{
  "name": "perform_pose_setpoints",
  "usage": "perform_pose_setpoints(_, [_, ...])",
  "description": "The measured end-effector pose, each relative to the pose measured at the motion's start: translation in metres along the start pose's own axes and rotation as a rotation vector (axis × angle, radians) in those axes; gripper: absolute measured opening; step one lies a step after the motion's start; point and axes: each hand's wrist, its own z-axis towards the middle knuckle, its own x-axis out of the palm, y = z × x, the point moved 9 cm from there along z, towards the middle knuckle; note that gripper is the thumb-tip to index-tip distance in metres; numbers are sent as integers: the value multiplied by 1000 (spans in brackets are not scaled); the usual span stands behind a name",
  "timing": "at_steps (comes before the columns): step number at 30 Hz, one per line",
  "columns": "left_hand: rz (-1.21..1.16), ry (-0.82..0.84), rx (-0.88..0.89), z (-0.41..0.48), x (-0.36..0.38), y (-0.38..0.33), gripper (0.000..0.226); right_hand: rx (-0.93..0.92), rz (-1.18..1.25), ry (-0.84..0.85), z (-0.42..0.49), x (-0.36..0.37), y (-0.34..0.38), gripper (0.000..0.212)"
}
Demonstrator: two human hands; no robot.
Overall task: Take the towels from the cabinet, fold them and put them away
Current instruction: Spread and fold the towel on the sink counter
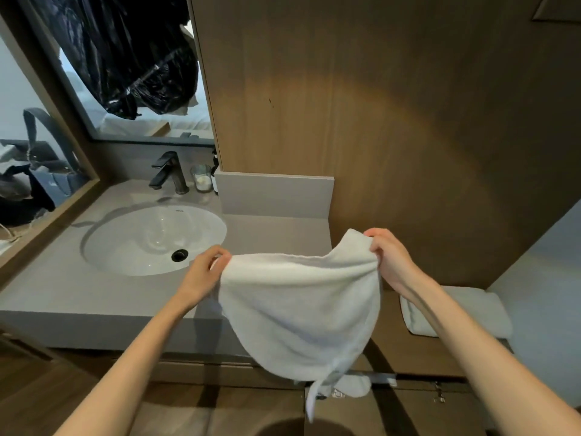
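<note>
Above the desk's point(94, 297) front right corner, a white towel point(298, 309) hangs spread between both hands, clear of the top. L hand point(204, 272) pinches the towel's upper left corner, fingers curled on the cloth. R hand point(390, 256) grips the upper right corner, held a bit higher than the L. Top edge sags between the two grips; lower part drapes to a point below the desk's front edge, w/ a narrow strip dangling at the bottom. A second towel point(478, 313), folded, lies on a lower shelf off the desk's right end, partly hidden by the R forearm. Sink point(151, 240) is set in the desk, left of the towel. Faucet point(168, 173) and a glass point(201, 177) stand at the desk's rear edge.
</note>
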Motion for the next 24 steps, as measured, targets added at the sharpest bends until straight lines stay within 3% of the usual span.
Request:
perform_pose_setpoints(1, [50, -19, 42, 6, -6, -9, 12, 6, -50, 39, 4, 4, -2, 24])
perform_pose_setpoints(4, [161, 79, 183, 22, -19, -40, 12, -12, -273, 161, 16, 12, -8, 56])
perform_pose_setpoints(7, [341, 198, 317, 34, -23, -66, 33, -23, -316, 184, 27, 17, -10, 44])
perform_pose_setpoints(9, [436, 228, 345, 43, -23, -68, 31, -40, -293, 129, 34, 19, -8, 36])
perform_pose_setpoints(14, [586, 245, 271, 75, -23, -30, 20, -148, -365, 53, 53, 31, 3, 16])
perform_pose_setpoints(19, [706, 274, 165, 115, -26, 19, 17, -242, -459, 3, 85, 45, 7, 15])
perform_pose_setpoints(24, [863, 233, 155, 163, -33, 50, 13, -246, -707, -206, 125, 44, 7, 20])
